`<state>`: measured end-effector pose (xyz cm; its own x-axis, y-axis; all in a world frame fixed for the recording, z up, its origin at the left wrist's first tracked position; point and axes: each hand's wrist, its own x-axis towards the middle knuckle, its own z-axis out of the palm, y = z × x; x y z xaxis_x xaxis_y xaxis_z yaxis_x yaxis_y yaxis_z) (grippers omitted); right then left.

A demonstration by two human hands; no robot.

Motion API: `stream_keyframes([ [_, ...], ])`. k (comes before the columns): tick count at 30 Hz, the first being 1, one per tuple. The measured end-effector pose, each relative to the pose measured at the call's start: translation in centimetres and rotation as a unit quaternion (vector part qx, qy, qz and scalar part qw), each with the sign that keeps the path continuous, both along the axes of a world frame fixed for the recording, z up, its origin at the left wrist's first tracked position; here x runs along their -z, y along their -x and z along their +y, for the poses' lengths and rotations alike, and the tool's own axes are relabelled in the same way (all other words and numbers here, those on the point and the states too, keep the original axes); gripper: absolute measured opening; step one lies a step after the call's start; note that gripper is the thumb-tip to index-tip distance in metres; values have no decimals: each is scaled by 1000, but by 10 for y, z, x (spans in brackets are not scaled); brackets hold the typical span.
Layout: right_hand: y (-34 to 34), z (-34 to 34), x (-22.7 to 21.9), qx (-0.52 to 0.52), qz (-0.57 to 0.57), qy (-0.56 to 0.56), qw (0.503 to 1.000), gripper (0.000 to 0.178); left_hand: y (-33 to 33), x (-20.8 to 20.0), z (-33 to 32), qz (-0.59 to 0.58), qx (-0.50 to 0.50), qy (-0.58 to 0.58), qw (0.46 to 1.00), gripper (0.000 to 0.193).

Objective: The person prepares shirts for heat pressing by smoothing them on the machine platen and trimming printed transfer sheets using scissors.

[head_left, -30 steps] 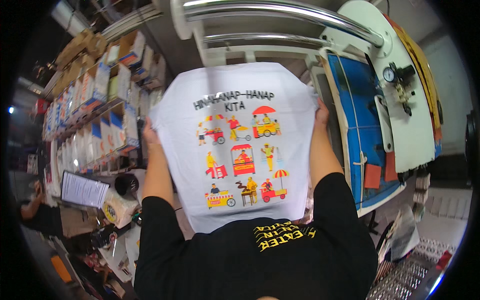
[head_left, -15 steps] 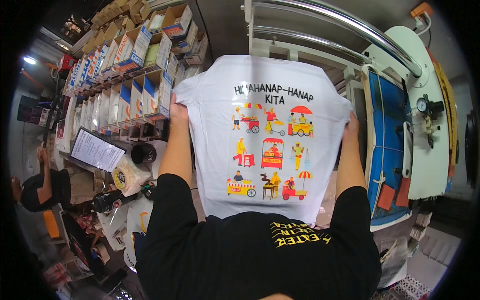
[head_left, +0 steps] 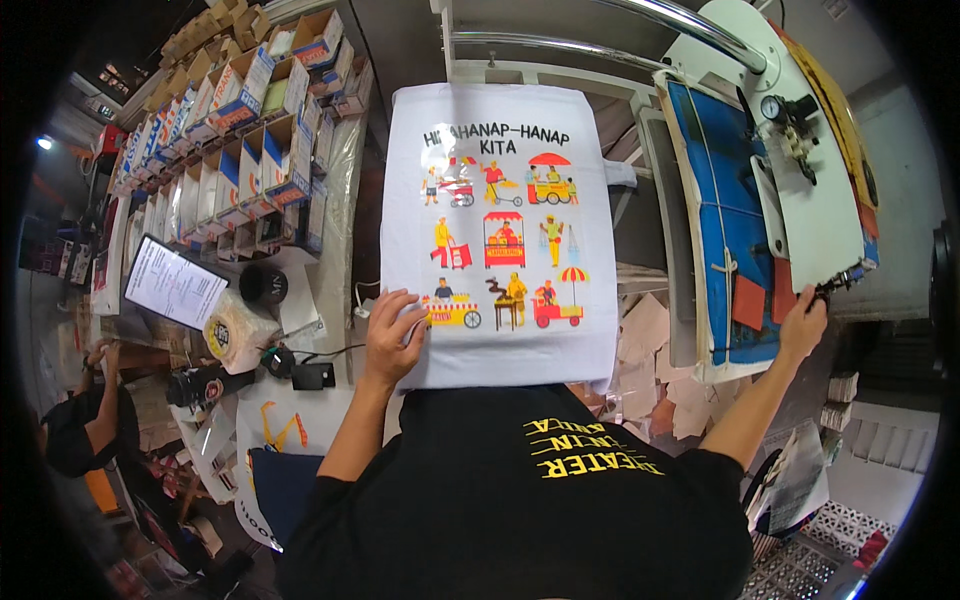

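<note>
A white T-shirt [head_left: 500,360] lies flat in front of me, with colourful food-cart pictures and dark lettering printed on it. Its shape follows the flat bed beneath, and one sleeve [head_left: 621,174] hangs out at the right. My left hand [head_left: 393,335] rests on the shirt's lower left edge, fingers spread. Far to the right, my right hand [head_left: 803,325] is at the near end of the press's white arm [head_left: 815,215], by a small dark fitting [head_left: 843,278]. Its fingers are bent there and partly hidden, so what they grip is unclear.
A blue-covered pad [head_left: 735,220] lies right of the shirt, with a pressure gauge [head_left: 771,107] beyond it. Chrome rails [head_left: 690,30] cross the back. Boxes of film packs [head_left: 285,150], a clipboard [head_left: 176,282] and a black mug [head_left: 263,285] stand left. A co-worker [head_left: 95,415] is far left.
Both hands have let go of the shirt's sides. The shirt now lies smooth on the bed. My left hand came down onto its edge; my right hand moved out right to the press.
</note>
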<state>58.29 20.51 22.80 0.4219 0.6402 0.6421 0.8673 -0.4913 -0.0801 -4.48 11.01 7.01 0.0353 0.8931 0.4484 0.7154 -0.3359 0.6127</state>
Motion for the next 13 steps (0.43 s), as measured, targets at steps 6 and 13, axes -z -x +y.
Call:
stream_keyframes([
  [6, -3, 19, -6, -36, 77, 93, 992, 60, -1, 17, -9, 29, -16, -40, 999, 14],
  [13, 62, -10, -21, -50, 86, 127, 987, 65, -7, 21, -15, 16, -32, -59, 998, 14],
])
